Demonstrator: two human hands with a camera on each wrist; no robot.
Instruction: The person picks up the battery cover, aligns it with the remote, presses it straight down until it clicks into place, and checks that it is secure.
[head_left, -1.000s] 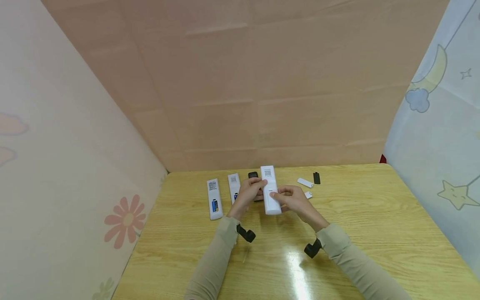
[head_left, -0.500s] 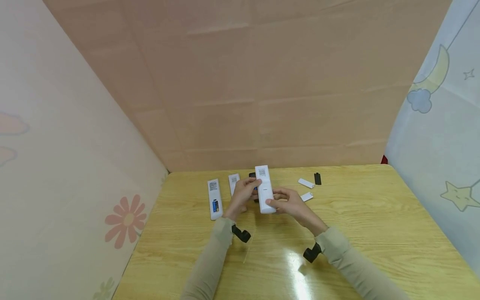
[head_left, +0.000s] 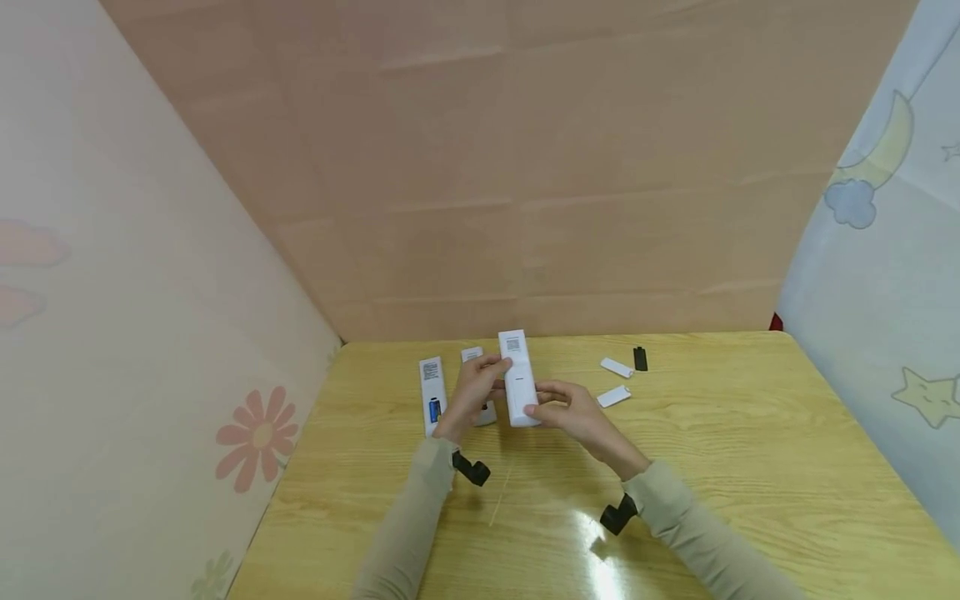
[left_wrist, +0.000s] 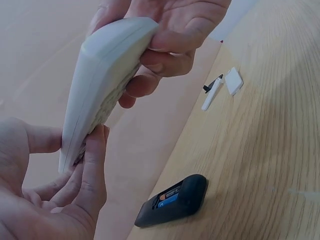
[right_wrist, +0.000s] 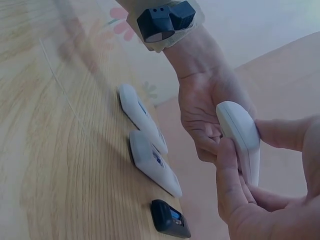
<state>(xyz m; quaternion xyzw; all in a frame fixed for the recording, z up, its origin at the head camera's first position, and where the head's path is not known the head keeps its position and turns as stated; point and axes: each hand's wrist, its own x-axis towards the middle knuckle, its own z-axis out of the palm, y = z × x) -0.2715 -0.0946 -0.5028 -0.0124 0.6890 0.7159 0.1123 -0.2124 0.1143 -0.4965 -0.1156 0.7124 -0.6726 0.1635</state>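
Observation:
A white remote control (head_left: 517,379) is held up above the table, its back with a printed code facing the head camera. My left hand (head_left: 472,393) pinches its left side, thumb on the back. Near the lower end, my right hand (head_left: 577,417) grips it with thumb on the back and fingers underneath. The left wrist view shows buttons on its underside. Two more white remotes lie to the left, one with a battery (head_left: 435,410) showing; my left hand partly covers the other (head_left: 471,353). A black remote (left_wrist: 172,200) with batteries in its open compartment lies beyond, hidden in the head view.
Two white battery covers (head_left: 617,367) and a black battery cover (head_left: 640,359) lie at the back right of the wooden table (head_left: 750,467). A pinkish backdrop (head_left: 450,167) rises behind the table's far edge. Patterned sheets stand on both sides.
Both hands have shifted left with the white remote, which now hides the black one in the head view. My right thumb has slid toward the remote's lower end. A white cover is uncovered.

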